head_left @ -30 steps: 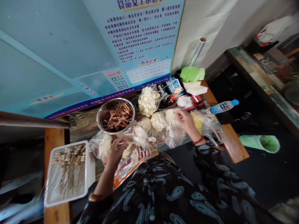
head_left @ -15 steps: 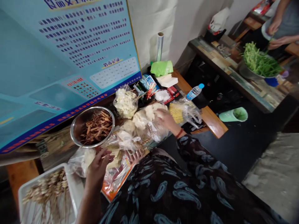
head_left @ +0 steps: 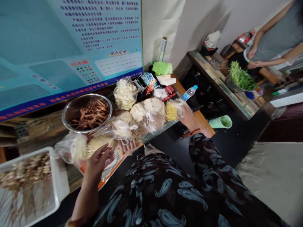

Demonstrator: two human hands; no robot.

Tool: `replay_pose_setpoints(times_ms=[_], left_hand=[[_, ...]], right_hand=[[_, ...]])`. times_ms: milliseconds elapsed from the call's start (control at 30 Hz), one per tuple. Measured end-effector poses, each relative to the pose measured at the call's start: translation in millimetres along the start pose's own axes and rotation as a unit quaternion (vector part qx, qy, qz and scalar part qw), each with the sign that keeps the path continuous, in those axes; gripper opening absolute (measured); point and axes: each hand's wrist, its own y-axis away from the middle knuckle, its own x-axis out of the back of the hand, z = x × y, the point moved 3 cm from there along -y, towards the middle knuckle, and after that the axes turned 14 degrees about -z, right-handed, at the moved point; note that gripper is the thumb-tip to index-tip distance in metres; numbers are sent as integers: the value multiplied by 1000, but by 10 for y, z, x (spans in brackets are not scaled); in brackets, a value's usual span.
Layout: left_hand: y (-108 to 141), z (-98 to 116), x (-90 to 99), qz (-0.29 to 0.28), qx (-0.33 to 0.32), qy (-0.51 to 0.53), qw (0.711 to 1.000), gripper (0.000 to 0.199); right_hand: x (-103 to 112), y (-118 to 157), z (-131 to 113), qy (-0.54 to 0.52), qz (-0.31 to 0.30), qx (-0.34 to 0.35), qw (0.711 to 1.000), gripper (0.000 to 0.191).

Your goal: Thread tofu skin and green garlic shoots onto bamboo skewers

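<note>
My right hand (head_left: 188, 119) lies over the loose end of a clear plastic bag of yellow sticks (head_left: 171, 111), with its fingers stretched out against the plastic. My left hand (head_left: 100, 160) is held above the front of the table, open, fingers a little apart. Below and behind it lie a bundle of thin pale sticks (head_left: 98, 144) and a clear bag with white contents (head_left: 79, 149). Between my hands sit a knotted bag of pale round pieces (head_left: 153, 110) and a smaller knotted bag (head_left: 123, 126).
A steel bowl (head_left: 63, 118) of brown strips stands at the back left, near a white tray (head_left: 55, 186) of skewered pieces. A water bottle (head_left: 189, 93) stands at the right end. Across the gap, a co-worker's hands (head_left: 253, 60) are above a bowl of greens (head_left: 242, 77).
My right hand has left the bag of pale round pieces and moved right onto the bag of yellow sticks. My left hand stays near the front of the table. The view has shifted.
</note>
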Motion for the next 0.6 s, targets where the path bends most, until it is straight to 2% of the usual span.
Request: replay_pose_setpoints(times_ms=[167, 233, 300, 400, 500, 533, 600], left_hand=[[390, -135, -154, 37, -3, 10, 999, 70], [455, -182, -259, 60, 2, 20, 998, 72], [439, -196, -437, 81, 3, 29, 996, 72], [253, -80, -901, 93, -4, 41, 995, 69], [-93, 216, -1551, 91, -8, 57, 994, 66], [-230, 340, -1785, 76, -11, 60, 995, 66], [-505, 585, -2246, 10, -4, 55, 998, 64]], right_hand=[[-134, -470, -256, -33, -49, 97, 994, 81], [-225, -684, -199, -32, -63, 105, 992, 84], [-332, -877, -10, -25, -79, 102, 991, 89], [-520, -1076, 460, -9, -121, 85, 989, 93], [-708, -1130, 924, 5, -169, 81, 982, 93], [-759, -1123, 1033, 9, -181, 87, 980, 93], [-826, -1096, 1170, 14, -195, 102, 975, 95]])
